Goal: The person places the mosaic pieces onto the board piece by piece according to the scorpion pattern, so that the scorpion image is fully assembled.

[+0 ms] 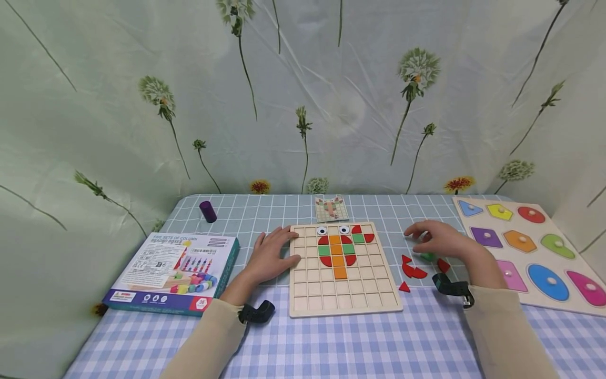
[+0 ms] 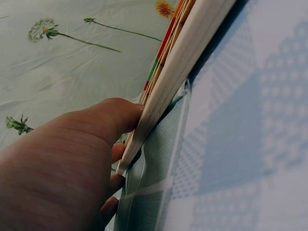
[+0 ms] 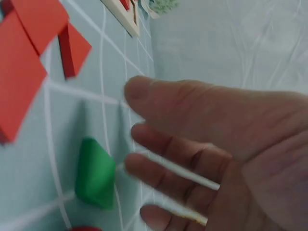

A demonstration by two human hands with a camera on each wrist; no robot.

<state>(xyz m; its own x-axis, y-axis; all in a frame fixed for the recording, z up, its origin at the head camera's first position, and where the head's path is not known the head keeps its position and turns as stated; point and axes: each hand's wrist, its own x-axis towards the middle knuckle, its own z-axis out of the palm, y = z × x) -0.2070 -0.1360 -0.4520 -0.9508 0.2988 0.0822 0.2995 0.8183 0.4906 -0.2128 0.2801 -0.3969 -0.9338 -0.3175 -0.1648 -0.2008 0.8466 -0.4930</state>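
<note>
A square wooden grid board (image 1: 307,292) lies in the middle, with orange, green and red pieces and two eye pieces (image 1: 344,230) set into its upper part. My left hand (image 1: 272,255) rests at the board's left edge, thumb and fingertips touching it. In the left wrist view the thumb (image 2: 120,115) lies against the board's pale side (image 2: 159,96). To the right of the board, my right hand (image 1: 440,239) hovers with loosely bent fingers and nothing between them. Under it lie a green piece (image 3: 95,175) and several loose red pieces (image 1: 414,271).
A small picture card (image 1: 331,209) lies behind the board. On the left are a boxed bead set (image 1: 175,273) and a purple cylinder (image 1: 208,211). A knobbed shape puzzle (image 1: 535,247) spreads beyond the right hand. A patterned curtain (image 1: 303,95) closes off the back.
</note>
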